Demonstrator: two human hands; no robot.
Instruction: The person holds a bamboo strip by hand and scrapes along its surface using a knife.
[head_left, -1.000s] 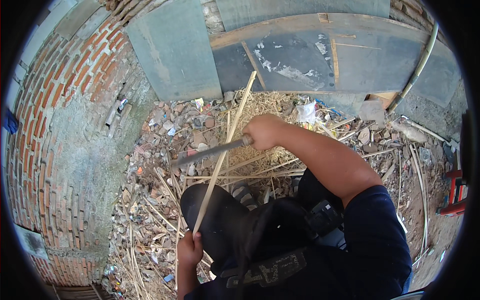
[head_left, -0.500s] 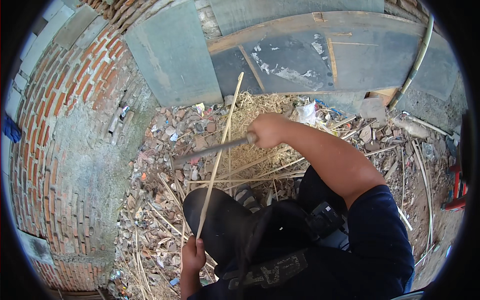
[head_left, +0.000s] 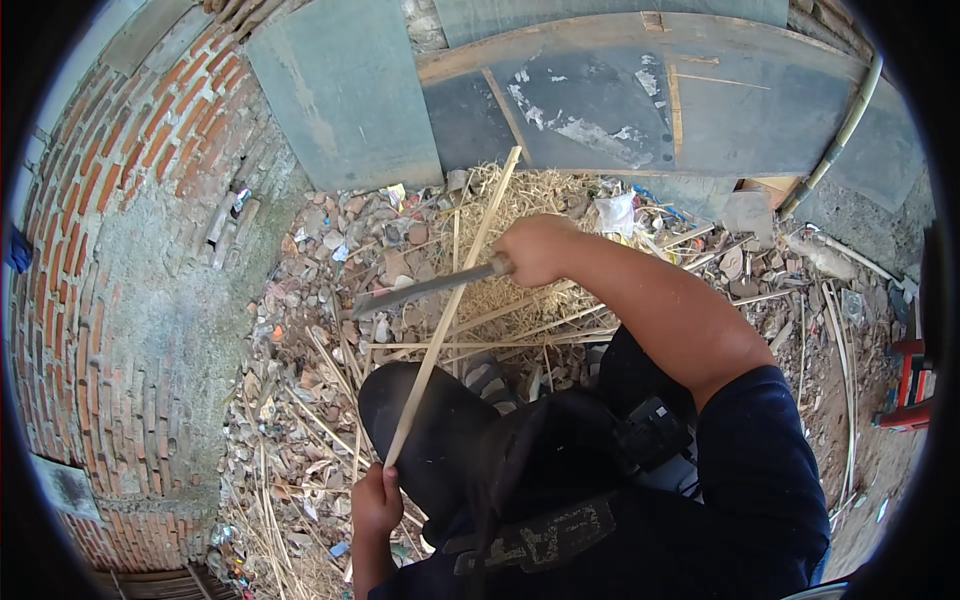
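Note:
My left hand (head_left: 377,500), low in the view, is closed round the lower end of a long pale bamboo strip (head_left: 428,362). The strip leans across my left knee and rises away to the far side. A machete (head_left: 412,293) is gripped by its handle in my right hand (head_left: 536,249); its long dull-grey blade points left and crosses the strip above the knee. Whether the edge bites into the strip I cannot tell. Beyond the strip lies a heap of straw-coloured shavings (head_left: 545,195), partly hidden by my right hand and forearm.
Rubble and scraps (head_left: 290,370) cover the ground, with more bamboo strips (head_left: 500,343) lying in front of my feet. A brick wall (head_left: 110,270) stands at left, and grey boards (head_left: 610,110) close off the far side. A pale pole (head_left: 832,145) leans at far right.
The strip's far end has swung right, and its flat face shows broader. The machete has shifted slightly, its blade now sharper in view. Both hands keep their grips.

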